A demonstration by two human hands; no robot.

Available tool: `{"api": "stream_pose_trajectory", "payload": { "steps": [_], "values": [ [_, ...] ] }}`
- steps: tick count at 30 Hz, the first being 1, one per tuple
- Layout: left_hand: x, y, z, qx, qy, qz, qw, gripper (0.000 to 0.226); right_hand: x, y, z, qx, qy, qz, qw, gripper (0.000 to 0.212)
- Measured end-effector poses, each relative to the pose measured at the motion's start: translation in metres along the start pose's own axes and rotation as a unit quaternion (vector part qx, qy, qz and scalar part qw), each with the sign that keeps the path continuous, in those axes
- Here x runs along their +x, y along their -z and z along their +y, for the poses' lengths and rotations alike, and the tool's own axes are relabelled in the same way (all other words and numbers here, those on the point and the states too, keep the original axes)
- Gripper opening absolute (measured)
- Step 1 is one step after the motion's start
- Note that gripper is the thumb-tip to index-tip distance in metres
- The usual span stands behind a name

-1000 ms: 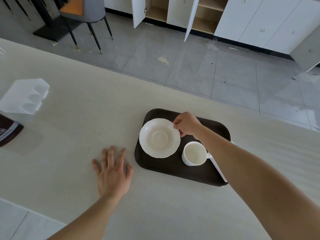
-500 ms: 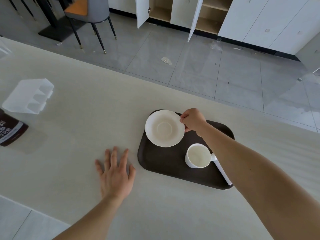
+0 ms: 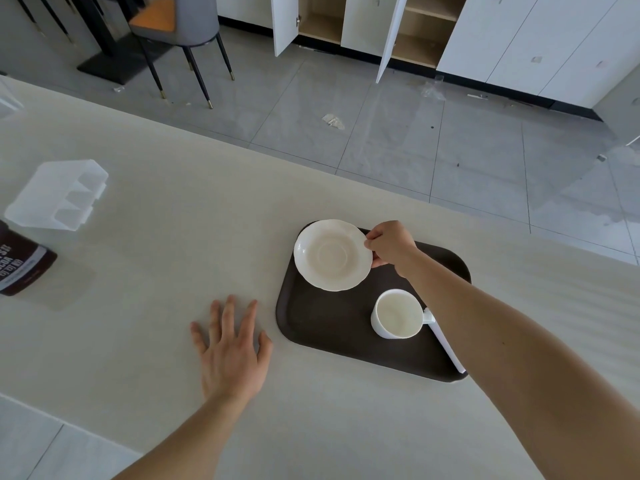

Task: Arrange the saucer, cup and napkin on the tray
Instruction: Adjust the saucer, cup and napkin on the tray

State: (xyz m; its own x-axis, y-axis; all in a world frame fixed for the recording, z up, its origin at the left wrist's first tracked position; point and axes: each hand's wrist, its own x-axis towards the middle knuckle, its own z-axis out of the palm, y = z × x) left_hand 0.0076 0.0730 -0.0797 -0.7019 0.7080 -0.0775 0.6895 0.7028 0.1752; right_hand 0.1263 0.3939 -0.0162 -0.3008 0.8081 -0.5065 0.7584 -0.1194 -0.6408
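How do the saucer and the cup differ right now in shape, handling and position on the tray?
The saucer is wide and shallow with a scalloped rim; the cup is deep, smooth-rimmed and has a handle. The right hand pinches the saucer's edge; nothing grips the cup. The saucer sits at the far left corner of the tray, overhanging its edge; the cup stands nearer, on the right. Both are white and empty.

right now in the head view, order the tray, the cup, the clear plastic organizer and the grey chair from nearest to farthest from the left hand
From the left hand, flat on the table:
1. tray, just to its right, near edge close to the fingers
2. cup, farther right, standing on the tray
3. clear plastic organizer, far left on the table
4. grey chair, on the floor beyond the table
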Motion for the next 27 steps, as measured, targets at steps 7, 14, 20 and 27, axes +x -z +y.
{"api": "stream_pose_trajectory", "payload": {
  "steps": [7,14,20,27],
  "values": [
    [0.000,-0.002,-0.001,0.004,-0.003,0.010,1.000,0.060,0.000,-0.002,-0.001,0.005,0.002,0.010,1.000,0.011],
    [0.000,-0.004,-0.002,0.009,-0.003,0.009,1.000,0.059,-0.001,-0.002,-0.002,0.008,0.000,0.013,1.000,0.012],
    [0.000,-0.003,-0.001,0.009,-0.001,0.007,1.000,0.059,-0.005,0.000,-0.002,0.016,0.009,0.013,1.000,0.010],
    [0.000,-0.002,-0.001,0.005,0.000,0.004,1.000,0.060,-0.031,0.032,0.008,-0.013,0.040,-0.020,0.999,0.021]
  ]
}}
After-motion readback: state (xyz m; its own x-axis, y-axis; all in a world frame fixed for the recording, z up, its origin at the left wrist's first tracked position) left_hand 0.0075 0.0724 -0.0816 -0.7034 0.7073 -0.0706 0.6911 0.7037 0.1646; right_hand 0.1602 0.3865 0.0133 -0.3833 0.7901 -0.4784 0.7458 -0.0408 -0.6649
